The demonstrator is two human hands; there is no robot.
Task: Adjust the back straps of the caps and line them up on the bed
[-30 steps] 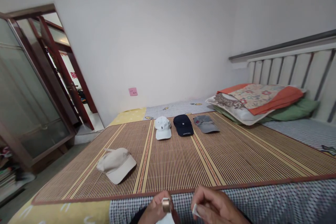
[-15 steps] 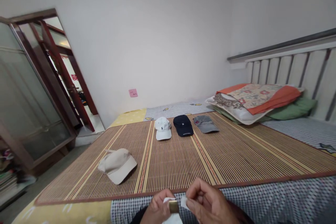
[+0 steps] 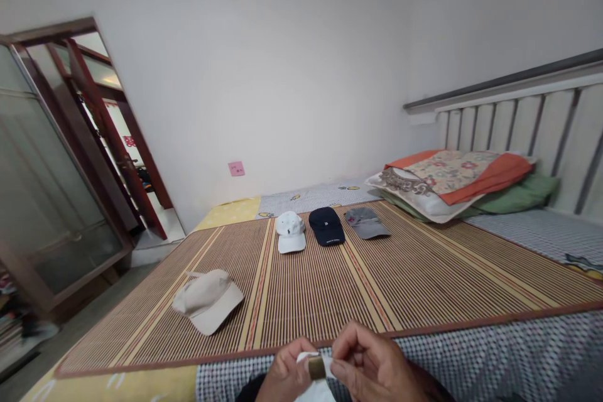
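My left hand, at the bottom edge, pinches a brass-coloured buckle on white fabric, which looks like the back of a cap. Between the thumb and fingers of my right hand is the end of a white strap, right at the buckle. Most of the white item is hidden by my hands and the frame's lower edge. A beige cap lies at the left of the mat. Farther back, a white cap, a navy cap and a grey cap lie in a row.
A striped bamboo mat covers the bed, with checked bedding along its front edge. Pillows are stacked at the right by the white headboard. An open door stands at the left.
The strap end and the buckle have come together; the gap between them has closed. My left hand has shifted slightly right. The caps on the mat lie as before.
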